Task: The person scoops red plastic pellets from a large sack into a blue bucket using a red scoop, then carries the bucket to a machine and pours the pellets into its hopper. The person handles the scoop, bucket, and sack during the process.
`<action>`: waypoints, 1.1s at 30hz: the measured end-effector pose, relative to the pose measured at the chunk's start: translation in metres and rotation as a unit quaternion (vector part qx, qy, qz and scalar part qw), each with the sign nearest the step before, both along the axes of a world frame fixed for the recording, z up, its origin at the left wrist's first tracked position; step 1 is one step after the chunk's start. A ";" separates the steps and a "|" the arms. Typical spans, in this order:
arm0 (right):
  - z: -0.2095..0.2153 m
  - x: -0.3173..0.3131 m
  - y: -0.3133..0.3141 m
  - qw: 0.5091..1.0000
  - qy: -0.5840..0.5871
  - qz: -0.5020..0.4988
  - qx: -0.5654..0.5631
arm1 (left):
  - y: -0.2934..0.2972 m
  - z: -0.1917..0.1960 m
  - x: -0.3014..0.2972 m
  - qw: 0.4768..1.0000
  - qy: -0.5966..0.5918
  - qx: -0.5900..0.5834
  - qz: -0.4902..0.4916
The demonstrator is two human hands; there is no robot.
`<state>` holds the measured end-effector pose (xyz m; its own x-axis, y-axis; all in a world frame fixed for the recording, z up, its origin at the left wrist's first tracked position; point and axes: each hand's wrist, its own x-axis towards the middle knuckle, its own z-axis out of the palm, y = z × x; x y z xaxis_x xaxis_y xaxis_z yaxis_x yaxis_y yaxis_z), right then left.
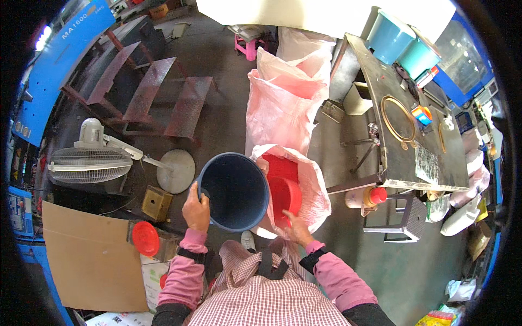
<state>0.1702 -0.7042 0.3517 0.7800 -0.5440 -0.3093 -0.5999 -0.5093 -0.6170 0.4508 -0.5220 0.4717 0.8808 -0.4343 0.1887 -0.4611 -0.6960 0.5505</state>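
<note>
My left hand grips the near left rim of a dark blue bucket. The bucket's mouth faces up, and no contents show in its dark inside. Beside it on the right stands an open pale pink woven sack with red material in it, too small to make out grain by grain. A red round tub sits tilted inside the sack's mouth. At the tub's near edge my right hand holds it, fingers partly hidden by the rim.
More pink sacks stand in a row beyond. At left are a white fan, metal steps and a cardboard sheet. To the right stand a worktable and a grey stool. A red lid lies near my left forearm.
</note>
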 end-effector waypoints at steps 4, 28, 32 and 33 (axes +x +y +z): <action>0.028 0.010 -0.034 0.996 -0.009 -0.039 -0.078 | -0.003 -0.032 -0.017 0.993 0.108 -0.017 0.032; -0.047 0.075 -0.119 0.956 0.218 -0.111 -0.165 | 0.082 -0.163 -0.038 0.737 0.625 -0.080 0.244; -0.086 0.077 -0.087 0.959 0.274 -0.048 -0.050 | 0.080 -0.164 -0.048 0.745 0.603 -0.197 0.208; -0.091 0.079 -0.080 0.964 0.261 -0.040 -0.037 | 0.080 -0.163 -0.049 0.710 0.623 -0.232 0.232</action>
